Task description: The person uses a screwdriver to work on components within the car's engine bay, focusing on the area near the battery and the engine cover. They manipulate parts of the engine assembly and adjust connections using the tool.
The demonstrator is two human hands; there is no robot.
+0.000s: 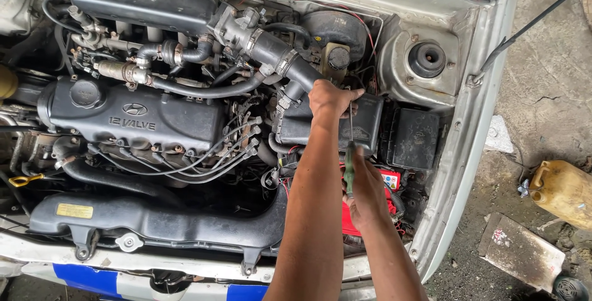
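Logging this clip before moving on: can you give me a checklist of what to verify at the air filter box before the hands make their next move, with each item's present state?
1. Left hand resting on the black air filter box: ok.
2. Right hand gripping the green-handled screwdriver: ok.
3. Screwdriver tip seated on a fastener: cannot tell, the tip is hidden at the left hand.
4. Intake hose joined to the box: cannot tell, the joint is hidden.
5. Hood prop rod seated in its hole: ok.
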